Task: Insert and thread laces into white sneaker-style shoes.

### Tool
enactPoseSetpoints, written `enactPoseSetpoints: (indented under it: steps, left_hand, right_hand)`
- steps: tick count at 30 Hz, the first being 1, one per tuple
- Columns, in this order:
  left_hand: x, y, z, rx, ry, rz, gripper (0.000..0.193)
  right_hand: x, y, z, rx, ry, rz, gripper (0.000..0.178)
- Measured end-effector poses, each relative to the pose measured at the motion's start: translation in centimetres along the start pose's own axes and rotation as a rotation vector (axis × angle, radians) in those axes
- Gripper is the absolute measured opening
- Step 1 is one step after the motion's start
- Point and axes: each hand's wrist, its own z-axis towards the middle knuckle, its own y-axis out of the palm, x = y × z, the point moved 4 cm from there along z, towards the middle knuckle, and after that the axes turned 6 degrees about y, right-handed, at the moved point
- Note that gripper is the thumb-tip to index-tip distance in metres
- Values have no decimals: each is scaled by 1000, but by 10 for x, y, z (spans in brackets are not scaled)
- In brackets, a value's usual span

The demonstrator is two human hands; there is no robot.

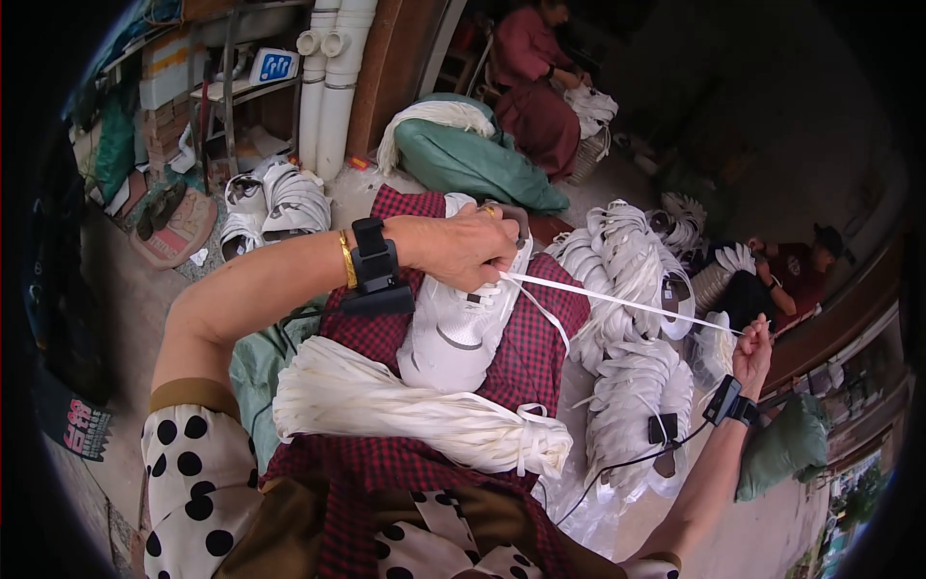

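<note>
On my lap, over a red-and-black checked cloth, lies a white sneaker with its toe toward me. My left hand is closed over its upper near the ankle opening, fingertips by the top eyelets. A white shoelace runs taut from there to the right. Its far end is pinched in my right hand, held well out to the side. Another length of lace droops beside the shoe. Nearer me, a tied bundle of white shoelaces rests across my lap.
Stacked white shoe uppers stand to the right, more white shoes at the left. A green sack with laces on top lies ahead. One person sits beyond it, another at far right. A black cable hangs from my right wrist.
</note>
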Motion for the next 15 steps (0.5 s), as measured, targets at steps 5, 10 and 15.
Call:
enactPoseSetpoints:
  steps: [5, 10, 15]
  left_hand:
    - [16, -37, -19, -23, -83, -846, 27]
    - [19, -118, -79, 466, -140, -1099, 28]
    - [-35, -158, -193, 1040, -154, -1244, 25]
  right_hand:
    - [86, 51, 16, 125, 55, -296, 31]
    - [169, 201, -16, -163, 61, -835, 26]
    - [229, 304, -52, -485, -131, -928, 18]
